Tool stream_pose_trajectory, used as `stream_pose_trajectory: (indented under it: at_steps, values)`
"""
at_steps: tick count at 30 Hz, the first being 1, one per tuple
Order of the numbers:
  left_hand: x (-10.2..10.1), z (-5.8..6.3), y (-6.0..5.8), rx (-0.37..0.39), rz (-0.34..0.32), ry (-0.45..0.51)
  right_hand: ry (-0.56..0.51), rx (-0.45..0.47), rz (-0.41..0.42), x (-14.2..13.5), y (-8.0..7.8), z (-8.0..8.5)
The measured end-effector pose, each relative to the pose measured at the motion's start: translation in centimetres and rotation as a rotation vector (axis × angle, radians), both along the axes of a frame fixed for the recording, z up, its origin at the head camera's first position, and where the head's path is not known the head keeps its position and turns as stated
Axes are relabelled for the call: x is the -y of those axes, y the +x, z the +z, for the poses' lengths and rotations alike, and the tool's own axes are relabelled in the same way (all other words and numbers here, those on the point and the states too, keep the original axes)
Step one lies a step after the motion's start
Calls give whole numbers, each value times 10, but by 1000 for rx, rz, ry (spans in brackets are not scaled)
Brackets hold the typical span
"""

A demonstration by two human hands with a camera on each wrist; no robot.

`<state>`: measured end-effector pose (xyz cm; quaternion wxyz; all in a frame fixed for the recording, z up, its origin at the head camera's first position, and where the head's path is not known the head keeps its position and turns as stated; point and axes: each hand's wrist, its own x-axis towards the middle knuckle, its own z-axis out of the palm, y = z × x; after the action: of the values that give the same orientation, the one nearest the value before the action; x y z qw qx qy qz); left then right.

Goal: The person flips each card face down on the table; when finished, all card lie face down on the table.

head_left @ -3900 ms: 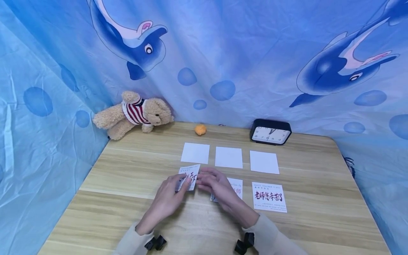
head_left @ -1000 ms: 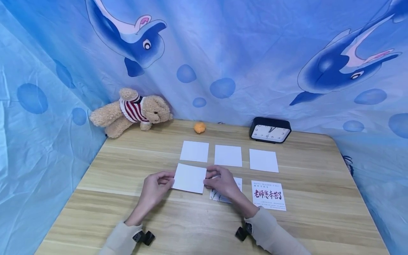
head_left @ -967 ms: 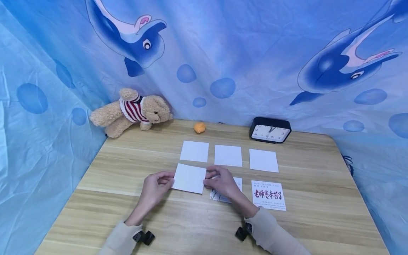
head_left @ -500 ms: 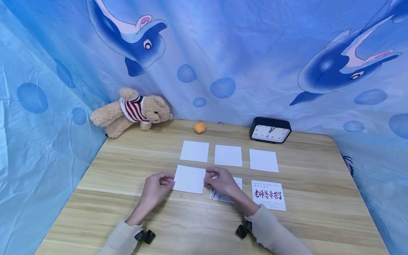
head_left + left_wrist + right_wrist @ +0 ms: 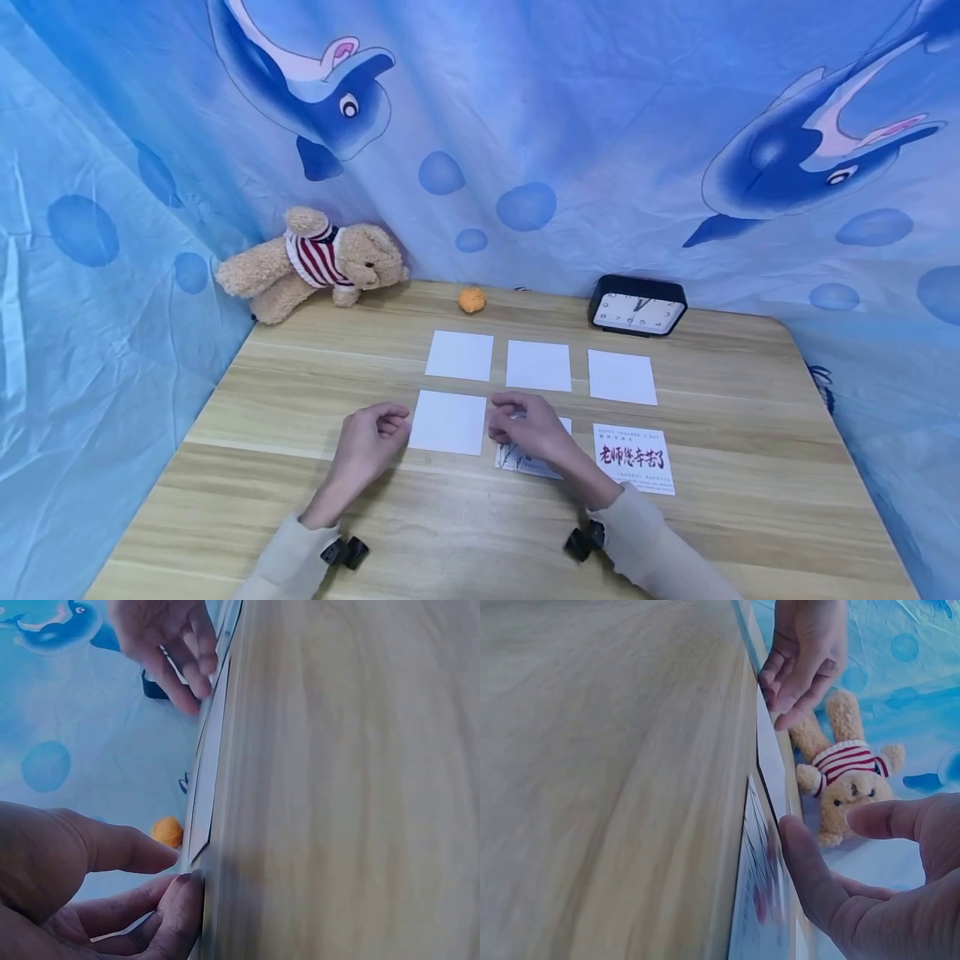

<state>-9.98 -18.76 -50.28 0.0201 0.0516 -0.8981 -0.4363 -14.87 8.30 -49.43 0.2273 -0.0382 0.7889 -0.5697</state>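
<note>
A square card (image 5: 447,422), blank side up, lies flat on the wooden table in front of me. At its left edge is my left hand (image 5: 370,442), fingers loosely bent. The left wrist view shows that hand's thumb and fingers apart, fingertips right at the card's corner. My right hand (image 5: 531,427) is just off the card's right edge. Thumb and index finger are spread with nothing between them in the right wrist view. Beneath the right hand lies a printed card (image 5: 517,461), partly hidden. Another printed card (image 5: 634,458) with red Chinese lettering lies further right.
Behind these is a row of blank-side-up cards: left (image 5: 460,356), middle (image 5: 538,366) and right (image 5: 622,377). A teddy bear (image 5: 315,258), an orange ball (image 5: 472,300) and a black clock (image 5: 637,306) sit along the table's back edge, against a blue dolphin curtain (image 5: 600,125).
The card first showed its printed side in my left hand; it was turned blank side up and lowered onto the table. Both hands have let go, the right drawing slightly rightward.
</note>
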Motion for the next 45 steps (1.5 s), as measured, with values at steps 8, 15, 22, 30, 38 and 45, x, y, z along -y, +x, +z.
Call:
stream_pose_trajectory:
  at_steps: [8,15,22,30,38,45]
  values:
    - [-6,3,-1,-36,-16,-12,-17,-43,22,-28,7,8]
    - [-24,3,-2,-95,-75,32,-33,-57,5,-53,18,11]
    - [-46,8,-3,-54,-137,125,5,-113,-20,-77,27,12]
    - [-69,12,-1,-11,-239,180,50,-124,-90,-94,35,10]
    - [-86,10,3,23,-337,252,51,-94,-138,-104,42,6]
    - [-97,8,3,23,-385,240,30,-72,-166,-109,49,6]
